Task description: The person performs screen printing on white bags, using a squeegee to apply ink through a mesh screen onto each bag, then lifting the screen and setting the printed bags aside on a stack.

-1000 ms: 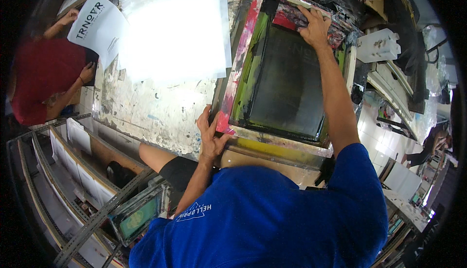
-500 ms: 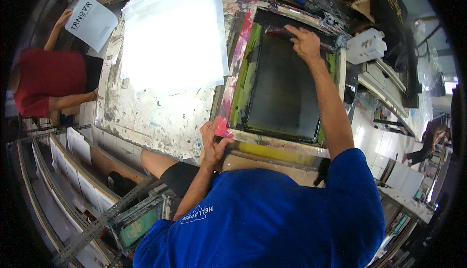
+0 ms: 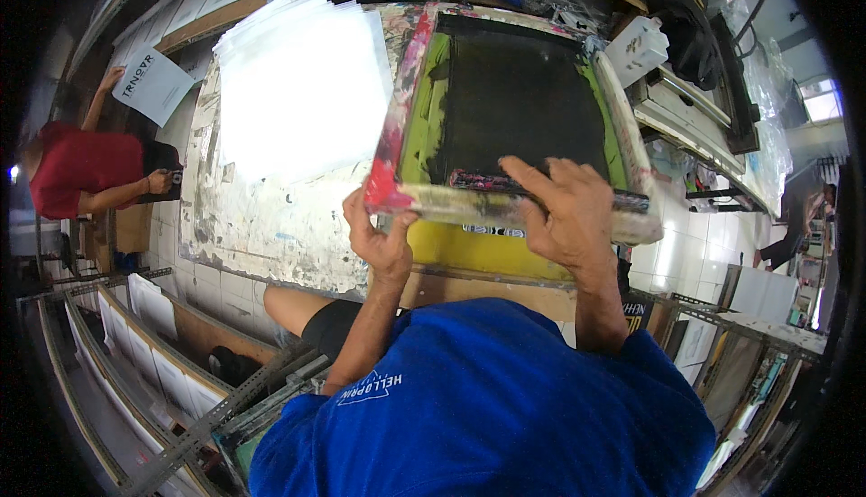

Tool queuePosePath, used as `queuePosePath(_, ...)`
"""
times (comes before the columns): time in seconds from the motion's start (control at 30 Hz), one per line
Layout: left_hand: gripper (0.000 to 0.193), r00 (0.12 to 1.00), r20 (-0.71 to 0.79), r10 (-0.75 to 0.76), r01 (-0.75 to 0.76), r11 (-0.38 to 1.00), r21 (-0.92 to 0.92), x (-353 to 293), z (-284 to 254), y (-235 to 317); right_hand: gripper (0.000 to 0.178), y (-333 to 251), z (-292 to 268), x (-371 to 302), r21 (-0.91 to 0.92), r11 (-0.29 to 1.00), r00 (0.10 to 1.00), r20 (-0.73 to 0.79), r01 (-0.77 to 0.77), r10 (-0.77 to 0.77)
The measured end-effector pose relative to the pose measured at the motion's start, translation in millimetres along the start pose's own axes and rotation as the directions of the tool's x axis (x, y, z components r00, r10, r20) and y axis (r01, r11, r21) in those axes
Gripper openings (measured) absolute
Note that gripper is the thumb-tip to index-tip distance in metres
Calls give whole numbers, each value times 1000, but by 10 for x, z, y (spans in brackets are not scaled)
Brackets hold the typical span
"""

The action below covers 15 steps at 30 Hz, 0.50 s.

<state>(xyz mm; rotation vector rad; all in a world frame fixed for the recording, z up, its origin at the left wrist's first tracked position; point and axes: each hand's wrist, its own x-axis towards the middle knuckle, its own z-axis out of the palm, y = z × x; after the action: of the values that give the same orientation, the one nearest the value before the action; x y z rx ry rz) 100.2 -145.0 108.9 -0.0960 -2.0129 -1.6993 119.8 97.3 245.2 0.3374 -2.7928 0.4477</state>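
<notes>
A screen printing frame (image 3: 433, 197) with a dark mesh (image 3: 528, 100) and green margins lies in front of me, its near edge lifted. My left hand (image 3: 379, 243) grips the paint-stained near left corner, thumb and fingers closed on it. At the near end of the mesh rests an ink-stained squeegee (image 3: 483, 181). My right hand (image 3: 577, 217) is closed over its right part, with the index finger stretched along it. Below the raised edge shows a yellow surface (image 3: 437, 249) with a small dark-and-white printed strip.
Left of the frame, a stack of white sheets (image 3: 302, 91) lies on a paint-spotted table (image 3: 262, 226). A person in a red shirt (image 3: 95, 168) holds a printed sheet (image 3: 153, 84) at the far left. A white container (image 3: 638, 50) stands beyond the frame's right side. Shelving (image 3: 180, 335) stands lower left.
My right hand has drawn the squeegee from the far end of the mesh to the near end. The frame's near edge has risen with my left hand on its corner.
</notes>
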Motion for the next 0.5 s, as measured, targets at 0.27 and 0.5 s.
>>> queuePosePath(0.27,54,984,-172,51,-122,892,-435,1068,935,40,67,408,-757,1127,-81,971,921,-307,224,-239)
queuePosePath(0.5,45,946,324,-4,-145,889,435,1721,2119,-1710,36,328,-1227,1691,113,957,908,-362,267,-211)
